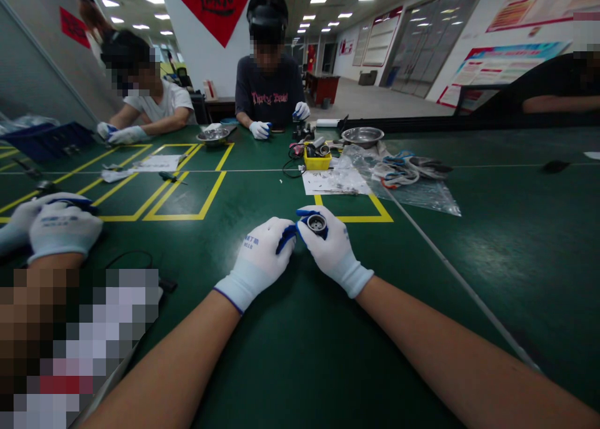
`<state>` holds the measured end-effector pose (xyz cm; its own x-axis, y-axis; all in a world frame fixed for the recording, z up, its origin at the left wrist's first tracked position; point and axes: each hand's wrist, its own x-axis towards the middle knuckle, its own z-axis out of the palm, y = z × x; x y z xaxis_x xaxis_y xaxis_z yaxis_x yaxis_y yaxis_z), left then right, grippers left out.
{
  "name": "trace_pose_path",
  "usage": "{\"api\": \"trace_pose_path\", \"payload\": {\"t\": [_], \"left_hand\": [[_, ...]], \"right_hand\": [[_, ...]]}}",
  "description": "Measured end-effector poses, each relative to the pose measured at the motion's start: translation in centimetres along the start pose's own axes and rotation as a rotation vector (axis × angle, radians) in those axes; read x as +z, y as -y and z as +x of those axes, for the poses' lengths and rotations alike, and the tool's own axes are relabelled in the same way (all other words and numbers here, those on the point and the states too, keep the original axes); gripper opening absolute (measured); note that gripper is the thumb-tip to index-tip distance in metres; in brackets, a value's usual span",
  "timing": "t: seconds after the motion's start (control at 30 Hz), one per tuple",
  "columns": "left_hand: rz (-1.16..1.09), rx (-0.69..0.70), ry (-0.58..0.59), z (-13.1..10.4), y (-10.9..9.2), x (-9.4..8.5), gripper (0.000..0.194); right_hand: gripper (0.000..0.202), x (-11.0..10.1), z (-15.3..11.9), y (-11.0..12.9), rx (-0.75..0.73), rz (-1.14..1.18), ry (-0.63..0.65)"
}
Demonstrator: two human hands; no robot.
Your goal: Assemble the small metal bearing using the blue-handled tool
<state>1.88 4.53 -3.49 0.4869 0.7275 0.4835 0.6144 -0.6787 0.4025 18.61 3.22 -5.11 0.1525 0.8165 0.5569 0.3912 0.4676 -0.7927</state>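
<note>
Both my hands wear white gloves with blue palms and meet above the green table. My right hand [336, 252] is closed around a small black cylindrical part [317, 224], whose round open end faces up and shows a metallic rim and small details inside. Close beside it, my left hand [262, 251] has its fingers drawn together, the tips meeting the right hand's fingertips. Whatever those left fingers hold, if anything, is hidden behind the glove.
Ahead lie a yellow bin [317, 161] of parts, a white sheet [335, 182], a metal bowl [362, 136] and a plastic bag [422, 194] with cables. Yellow tape [173, 217] marks the green table [300, 354]. A co-worker's gloved hands [65, 226] are at left; other people sit across.
</note>
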Motion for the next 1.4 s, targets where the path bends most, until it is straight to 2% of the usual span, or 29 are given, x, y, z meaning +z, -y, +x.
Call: {"api": "trace_pose_path", "payload": {"t": [0.47, 0.87, 1.4], "left_hand": [[-0.026, -0.018, -0.013, 0.09, 0.42, 0.19, 0.022], [-0.04, -0.008, -0.111, 0.01, 0.45, 0.08, 0.022], [-0.039, -0.021, -0.1, 0.06, 0.41, -0.05, 0.023]], "right_hand": [[0.021, 0.16, -0.04, -0.22, -0.001, 0.005, -0.024], [0.018, 0.03, 0.09, 0.09, -0.014, 0.0, -0.002], [0.018, 0.05, 0.08, 0.18, -0.002, -0.006, 0.001]]}}
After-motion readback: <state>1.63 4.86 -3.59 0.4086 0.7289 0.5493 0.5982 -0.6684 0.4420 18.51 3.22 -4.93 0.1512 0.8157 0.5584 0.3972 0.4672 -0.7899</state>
